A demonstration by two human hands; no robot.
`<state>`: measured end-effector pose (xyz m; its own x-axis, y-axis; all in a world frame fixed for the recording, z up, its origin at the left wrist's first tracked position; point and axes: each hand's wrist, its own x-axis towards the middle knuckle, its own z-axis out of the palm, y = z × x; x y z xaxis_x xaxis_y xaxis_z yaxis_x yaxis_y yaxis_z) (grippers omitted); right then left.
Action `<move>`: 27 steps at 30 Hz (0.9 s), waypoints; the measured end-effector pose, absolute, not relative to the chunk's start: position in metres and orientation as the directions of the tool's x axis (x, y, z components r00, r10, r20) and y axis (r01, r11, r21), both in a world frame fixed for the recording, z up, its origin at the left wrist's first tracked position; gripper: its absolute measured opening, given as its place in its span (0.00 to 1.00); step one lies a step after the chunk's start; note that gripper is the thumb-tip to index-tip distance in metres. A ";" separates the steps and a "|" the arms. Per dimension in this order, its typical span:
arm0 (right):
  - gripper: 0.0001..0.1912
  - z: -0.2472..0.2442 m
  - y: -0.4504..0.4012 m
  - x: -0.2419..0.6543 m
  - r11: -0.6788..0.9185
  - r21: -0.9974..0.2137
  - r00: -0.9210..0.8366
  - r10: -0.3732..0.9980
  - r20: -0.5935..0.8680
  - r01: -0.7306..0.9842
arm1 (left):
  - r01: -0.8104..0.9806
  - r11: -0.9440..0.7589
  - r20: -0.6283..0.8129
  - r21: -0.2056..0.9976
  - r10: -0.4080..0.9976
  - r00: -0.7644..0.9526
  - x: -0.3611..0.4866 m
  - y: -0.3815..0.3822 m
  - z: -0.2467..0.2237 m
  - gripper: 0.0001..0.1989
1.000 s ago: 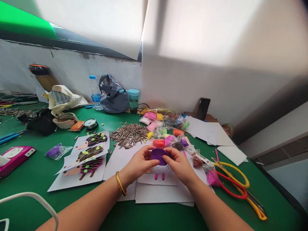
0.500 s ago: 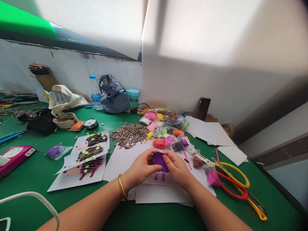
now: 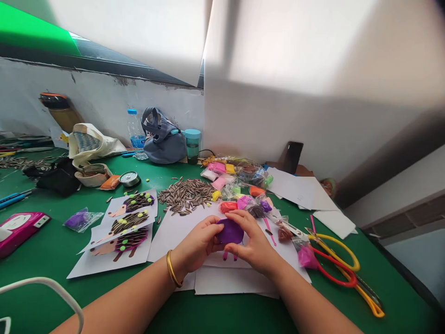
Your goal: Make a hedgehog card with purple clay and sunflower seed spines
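Observation:
A flat, rounded piece of purple clay (image 3: 231, 232) is held up over the white paper (image 3: 170, 239). My left hand (image 3: 199, 241) pinches its left edge between thumb and fingers. Around the right side curves my right hand (image 3: 252, 241), its fingertips at the top edge and its thumb apart below. Whether the right fingers press on the clay is hard to tell. Two small pink legs (image 3: 230, 256) show on the paper just beneath the clay. A gold bracelet circles my left wrist.
Sunflower seeds (image 3: 186, 195) are heaped behind the paper, beside bagged coloured clay (image 3: 228, 207). Scissors (image 3: 335, 253) with yellow and red handles lie at right. Hedgehog pictures (image 3: 128, 227) lie at left, near a pink device (image 3: 24, 232). A bottle, bag and cup stand by the wall.
The purple clay has turned to show more of its broad face. My right thumb has come off it and moved down, and the right fingers have spread around its edge.

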<state>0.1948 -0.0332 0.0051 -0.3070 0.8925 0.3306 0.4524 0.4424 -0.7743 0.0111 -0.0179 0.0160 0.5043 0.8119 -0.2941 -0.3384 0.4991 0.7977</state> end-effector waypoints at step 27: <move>0.31 0.002 -0.031 0.194 0.489 -0.728 -0.368 0.866 0.338 0.480 | -0.382 0.589 -0.231 0.712 0.710 0.665 0.011 -0.020 0.013 0.16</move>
